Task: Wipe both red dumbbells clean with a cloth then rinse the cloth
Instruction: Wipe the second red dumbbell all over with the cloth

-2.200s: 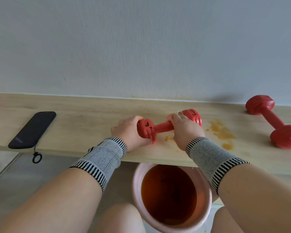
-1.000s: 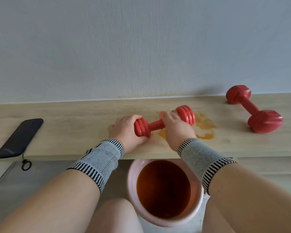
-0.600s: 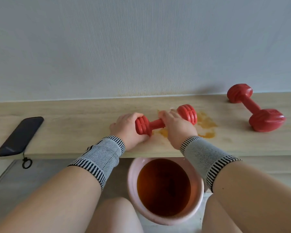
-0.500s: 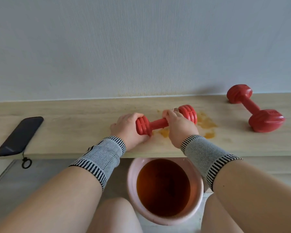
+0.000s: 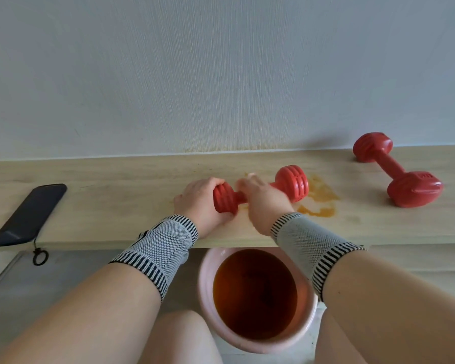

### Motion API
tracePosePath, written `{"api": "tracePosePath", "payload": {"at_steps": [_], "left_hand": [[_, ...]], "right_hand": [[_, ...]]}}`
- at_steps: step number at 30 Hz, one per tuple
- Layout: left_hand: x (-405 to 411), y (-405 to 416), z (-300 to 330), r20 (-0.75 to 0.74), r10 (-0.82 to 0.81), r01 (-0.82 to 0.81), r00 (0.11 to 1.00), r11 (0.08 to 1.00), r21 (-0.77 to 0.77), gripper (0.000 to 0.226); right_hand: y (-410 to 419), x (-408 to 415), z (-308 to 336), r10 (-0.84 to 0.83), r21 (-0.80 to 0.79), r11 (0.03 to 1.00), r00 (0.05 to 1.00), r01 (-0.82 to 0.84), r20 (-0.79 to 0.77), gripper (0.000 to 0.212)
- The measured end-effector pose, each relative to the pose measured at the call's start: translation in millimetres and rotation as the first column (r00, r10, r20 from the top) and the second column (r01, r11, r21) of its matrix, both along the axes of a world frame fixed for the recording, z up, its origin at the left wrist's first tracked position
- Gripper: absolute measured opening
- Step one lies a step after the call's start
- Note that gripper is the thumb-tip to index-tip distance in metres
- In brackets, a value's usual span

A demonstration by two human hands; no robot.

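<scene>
A red dumbbell [image 5: 292,183] lies on the wooden shelf [image 5: 111,200] in the middle. My left hand [image 5: 199,203] grips its left head. My right hand [image 5: 264,203] is closed over the handle and blurred. A pale edge at the fingertips looks like the cloth [image 5: 251,175]; the rest of it is hidden under the hand. The second red dumbbell [image 5: 394,169] rests untouched at the far right of the shelf.
Orange-brown wet stains [image 5: 318,203] mark the shelf beside the held dumbbell. A pink bucket [image 5: 202,285] of brown water stands below the shelf edge between my knees. A dark phone [image 5: 29,214] with a loop strap lies at the left edge. A wall backs the shelf.
My right hand has slid left along the handle, from the right head toward the left one. The left hand keeps its grip on the left head. The camera view shifted slightly.
</scene>
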State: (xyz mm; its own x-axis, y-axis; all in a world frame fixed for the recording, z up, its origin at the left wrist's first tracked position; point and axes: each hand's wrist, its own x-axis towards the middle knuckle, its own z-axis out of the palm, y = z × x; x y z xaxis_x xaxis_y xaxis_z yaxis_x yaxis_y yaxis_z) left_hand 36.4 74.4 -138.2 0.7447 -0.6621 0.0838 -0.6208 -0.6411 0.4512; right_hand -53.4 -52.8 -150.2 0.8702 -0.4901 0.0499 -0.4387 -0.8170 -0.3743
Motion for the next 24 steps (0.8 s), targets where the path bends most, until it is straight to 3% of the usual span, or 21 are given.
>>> {"api": "tracePosePath", "payload": {"at_steps": [2, 3, 7, 13, 18, 20, 23, 24], "left_hand": [[1, 2, -1, 0.011, -0.008, 0.008, 1.0, 1.0, -0.002, 0.074], [1, 2, 0, 0.014, -0.009, 0.009, 1.0, 1.0, 0.001, 0.074], [4, 2, 2, -0.005, -0.015, 0.015, 1.0, 0.999, 0.03, 0.079], [17, -1, 12, -0.218, -0.077, 0.079, 0.973, 0.997, 0.002, 0.074], [4, 1, -4, 0.113, -0.054, 0.048, 0.992, 0.997, 0.061, 0.079], [4, 1, -7, 0.148, -0.071, 0.055, 0.986, 0.992, 0.114, 0.077], [12, -2, 1, 0.128, -0.06, 0.041, 0.99, 0.989, 0.145, 0.076], [15, -3, 4, 0.109, -0.062, 0.045, 0.992, 0.987, 0.157, 0.077]], "right_hand": [[9, 4, -3, 0.147, -0.005, 0.989, 0.989, -0.147, 0.013, 0.068], [6, 3, -2, 0.141, -0.02, 0.99, 0.99, -0.141, 0.004, 0.066], [-17, -12, 2, -0.168, -0.084, 0.982, 0.986, 0.167, -0.01, 0.053], [-20, -4, 3, -0.155, -0.06, 0.987, 0.985, 0.151, -0.07, 0.063], [-27, 3, 6, -0.138, -0.012, 0.99, 0.989, 0.138, -0.051, 0.057], [-17, 5, 5, -0.087, -0.005, 0.996, 0.996, 0.087, -0.003, 0.053], [1, 5, -11, 0.185, -0.082, 0.98, 0.98, -0.179, 0.079, 0.059], [1, 3, -13, 0.21, -0.104, 0.974, 0.972, -0.199, 0.109, 0.061]]}}
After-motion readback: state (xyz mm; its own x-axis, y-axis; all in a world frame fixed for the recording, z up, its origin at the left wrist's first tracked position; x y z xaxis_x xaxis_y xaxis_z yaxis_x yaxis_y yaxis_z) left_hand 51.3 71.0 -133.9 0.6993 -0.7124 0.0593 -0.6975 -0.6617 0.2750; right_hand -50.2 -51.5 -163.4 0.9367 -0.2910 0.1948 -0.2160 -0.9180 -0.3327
